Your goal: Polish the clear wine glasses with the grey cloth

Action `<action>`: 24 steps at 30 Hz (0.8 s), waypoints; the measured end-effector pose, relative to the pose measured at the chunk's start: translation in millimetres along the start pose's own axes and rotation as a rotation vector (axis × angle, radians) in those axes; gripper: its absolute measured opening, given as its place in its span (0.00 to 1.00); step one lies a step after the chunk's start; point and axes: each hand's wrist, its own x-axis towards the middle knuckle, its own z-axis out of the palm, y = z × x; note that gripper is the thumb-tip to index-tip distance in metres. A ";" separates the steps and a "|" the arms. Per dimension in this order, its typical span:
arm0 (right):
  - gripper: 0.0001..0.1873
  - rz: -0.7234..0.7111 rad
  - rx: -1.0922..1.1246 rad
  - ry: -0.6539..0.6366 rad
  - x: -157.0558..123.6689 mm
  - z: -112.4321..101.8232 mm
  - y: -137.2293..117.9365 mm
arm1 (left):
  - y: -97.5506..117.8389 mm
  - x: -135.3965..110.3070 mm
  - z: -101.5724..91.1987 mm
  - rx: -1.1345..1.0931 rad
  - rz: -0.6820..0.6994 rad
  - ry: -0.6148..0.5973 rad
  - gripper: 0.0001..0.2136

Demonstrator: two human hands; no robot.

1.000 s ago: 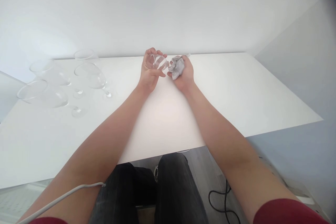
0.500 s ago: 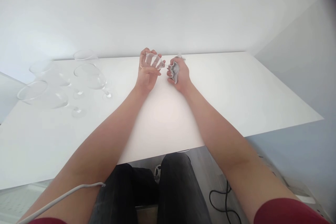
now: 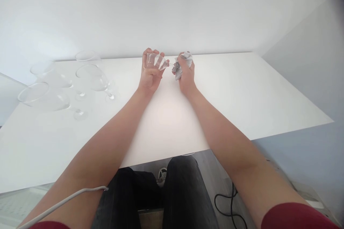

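Note:
Over the far middle of the white table (image 3: 242, 96), my left hand (image 3: 150, 73) is closed around the bowl of a clear wine glass (image 3: 156, 61) held on its side, stem pointing right. My right hand (image 3: 185, 73) is closed on a crumpled grey cloth (image 3: 180, 65), which wraps the glass's stem end. The two hands are almost touching.
Several clear wine glasses (image 3: 91, 77) stand at the table's left, one large glass (image 3: 43, 96) nearest the left edge. A white wall rises behind the table. A white cable (image 3: 61, 204) crosses my left arm and a black cable (image 3: 228, 204) lies on the floor.
My right hand has turned palm-down and moved slightly up and left, bunching the cloth tighter at the stem. The left hand has rotated the glass a little.

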 end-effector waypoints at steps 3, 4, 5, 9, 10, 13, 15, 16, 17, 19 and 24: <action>0.23 0.086 -0.009 0.015 1.9 0.9 1.2 | -1.6 1.2 -3.6 -0.029 0.004 -0.041 0.22; 0.23 0.121 -0.006 0.012 2.8 0.7 1.4 | -1.5 1.2 -4.1 -0.031 0.003 -0.043 0.22; 0.24 0.160 -0.001 -0.001 3.7 0.3 1.3 | -1.1 1.1 -4.1 -0.028 0.001 -0.041 0.22; 0.24 0.272 0.000 -0.070 5.9 -1.7 1.7 | 1.5 0.1 -1.3 -0.009 -0.002 -0.045 0.24; 0.24 0.262 -0.020 -0.057 6.3 -2.1 2.9 | 1.6 0.1 -0.3 -0.011 -0.008 -0.052 0.24; 0.22 0.102 -0.111 0.049 7.6 -3.4 8.8 | -0.4 1.2 1.3 -0.021 -0.029 -0.042 0.24; 0.20 -0.042 -0.170 0.083 8.3 -5.3 12.5 | -2.7 2.3 0.8 -0.028 -0.046 -0.015 0.25; 0.20 -0.105 -0.197 0.076 8.6 -6.7 13.6 | -3.6 2.8 0.3 -0.033 -0.054 -0.001 0.25; 0.19 -0.157 -0.222 0.061 8.8 -8.3 14.2 | -4.3 3.1 -0.4 -0.038 -0.060 0.011 0.26; 0.20 -0.220 -0.255 0.016 8.9 -11.2 14.1 | -4.4 3.2 -1.3 -0.049 -0.069 0.022 0.25; 0.20 -0.044 -0.149 -0.013 9.9 -11.3 14.0 | 0.9 0.4 1.6 -0.029 -0.045 -0.058 0.26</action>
